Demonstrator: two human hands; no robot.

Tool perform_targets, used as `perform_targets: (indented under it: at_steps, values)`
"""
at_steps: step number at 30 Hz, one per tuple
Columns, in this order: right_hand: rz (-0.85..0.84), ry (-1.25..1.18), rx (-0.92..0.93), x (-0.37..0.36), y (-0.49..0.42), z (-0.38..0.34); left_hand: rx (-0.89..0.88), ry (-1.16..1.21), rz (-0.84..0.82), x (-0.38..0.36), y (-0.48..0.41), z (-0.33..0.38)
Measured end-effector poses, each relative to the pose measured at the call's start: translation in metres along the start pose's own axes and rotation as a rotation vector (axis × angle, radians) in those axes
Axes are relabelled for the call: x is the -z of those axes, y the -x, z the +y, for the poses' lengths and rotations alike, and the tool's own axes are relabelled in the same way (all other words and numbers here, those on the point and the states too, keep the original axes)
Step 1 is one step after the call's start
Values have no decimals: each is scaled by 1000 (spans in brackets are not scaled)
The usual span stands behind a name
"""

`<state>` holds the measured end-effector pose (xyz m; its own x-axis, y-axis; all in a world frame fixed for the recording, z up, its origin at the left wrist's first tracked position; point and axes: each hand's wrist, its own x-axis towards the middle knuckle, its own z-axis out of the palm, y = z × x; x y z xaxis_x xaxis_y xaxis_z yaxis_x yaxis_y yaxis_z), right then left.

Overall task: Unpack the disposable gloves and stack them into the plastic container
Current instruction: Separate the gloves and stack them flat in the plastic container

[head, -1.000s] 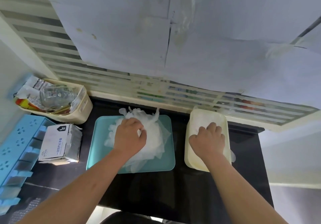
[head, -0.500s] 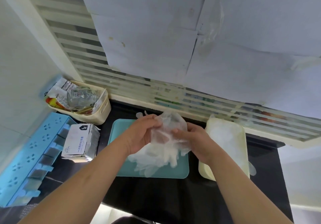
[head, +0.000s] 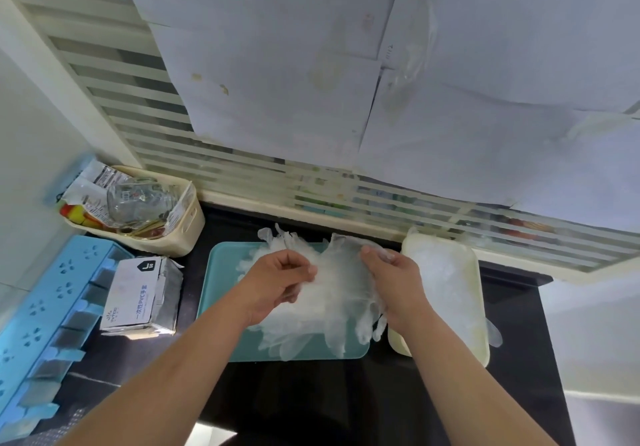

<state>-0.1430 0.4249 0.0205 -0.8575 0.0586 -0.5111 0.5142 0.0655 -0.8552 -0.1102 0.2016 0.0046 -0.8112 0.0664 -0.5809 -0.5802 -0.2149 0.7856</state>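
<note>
The left hand curls its fingers to pinch one side of a clear glove. The right hand pinches the other side. The glove hangs between them over the loose pile of gloves on the teal tray in the middle of the tabletop. Just beside the tray, toward the right edge, the cream plastic container holds stacked gloves. The glove box stands toward the left edge.

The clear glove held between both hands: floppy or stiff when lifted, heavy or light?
Probably very floppy: the clear glove sags between the left hand and right hand, fingers dangling over the teal tray. Likely very light, since it is see-through thin. It may drag neighbours from the pile.
</note>
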Motion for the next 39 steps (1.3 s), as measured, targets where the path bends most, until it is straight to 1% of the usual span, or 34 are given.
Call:
perform_targets:
  at_steps: [2,3,5,6,7,8,9,10,11,12,14,16,18,21,22,24,26,27,28,30,32,34,35,37,39]
  values:
    - [81,82,49,7,-3,3,10,-151,91,15,-6,-8]
    - [103,112,63,9,-3,5,-9,-279,174,20,-10,-14]
    - [105,167,85,12,-2,9,-103,-612,377,24,-20,-27]
    - [89,207,92,13,0,11,-176,-760,434,21,-25,-33]
    - [73,249,103,13,1,12,-262,-858,426,16,-31,-39]
    - [57,295,112,13,2,14,-339,-921,357,8,-37,-46]
    - [47,345,116,14,3,14,-375,-984,260,0,-44,-53]
    - [37,395,113,13,4,16,-362,-1067,166,-7,-51,-63]
    - [30,439,123,14,4,16,-311,-1169,100,-13,-58,-70]
    - [23,479,126,15,5,19,-254,-1280,71,-16,-66,-79]
    - [11,527,140,19,6,21,-203,-1450,92,-14,-75,-91]
    - [-11,521,135,23,9,23,-206,-1473,140,-9,-78,-98]
    - [-41,524,130,26,11,25,-245,-1439,171,-5,-76,-99]
    - [-107,588,147,29,14,24,-299,-1373,137,2,-74,-92]
    - [-136,605,154,31,14,23,-314,-1319,134,3,-71,-86]
    - [-206,636,166,32,15,21,-375,-1167,178,2,-62,-70]
    - [-250,651,177,33,15,15,-396,-903,237,-3,-50,-46]
    - [-278,632,190,32,16,8,-336,-724,263,-6,-40,-31]
    - [-301,605,198,31,17,3,-223,-497,250,-10,-31,-17]
    - [-365,536,217,30,20,-15,-42,-72,166,-15,-15,9]
    - [-440,466,232,31,21,-33,70,181,63,-21,3,24]
    - [-479,359,200,34,22,-47,156,327,-7,-30,17,32]
    - [-483,315,177,36,23,-52,175,359,-33,-35,22,33]
    - [-459,292,166,42,24,-55,155,403,-44,-41,28,35]
    - [-419,290,167,49,25,-54,119,469,-17,-46,30,38]
